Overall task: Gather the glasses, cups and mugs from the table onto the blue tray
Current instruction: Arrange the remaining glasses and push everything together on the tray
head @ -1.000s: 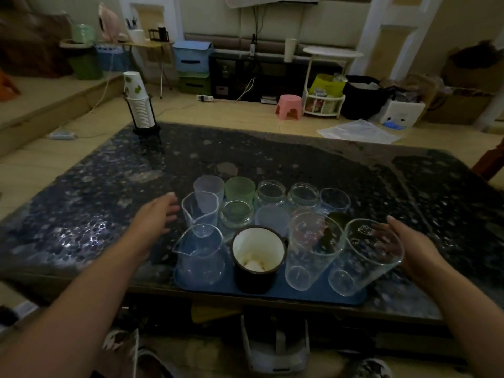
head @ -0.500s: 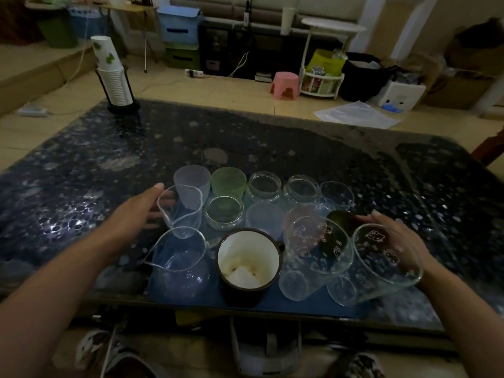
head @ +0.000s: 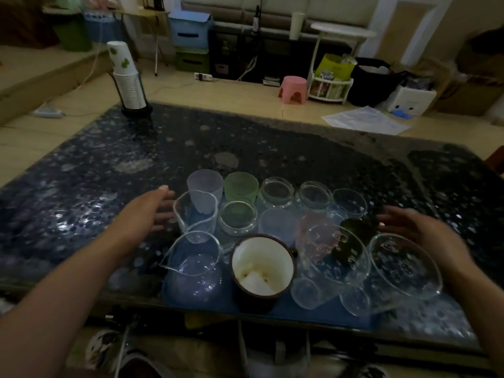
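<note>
The blue tray lies at the table's near edge, crowded with several glasses, cups and a brown mug with a white inside. At its right end stands a tall printed glass, tilted toward me. My right hand hovers just behind that glass, fingers spread and holding nothing. My left hand is at the tray's left side with straight fingers next to a small spouted glass. A glass pitcher stands at the tray's front left.
A stack of paper cups in a black holder stands at the table's far left corner. The dark speckled tabletop stretches behind the tray. A pink stool and boxes sit on the floor beyond.
My right hand has let go of the tall printed glass and drawn back slightly behind it. My left hand has stayed beside the spouted glass. The camera has shifted.
</note>
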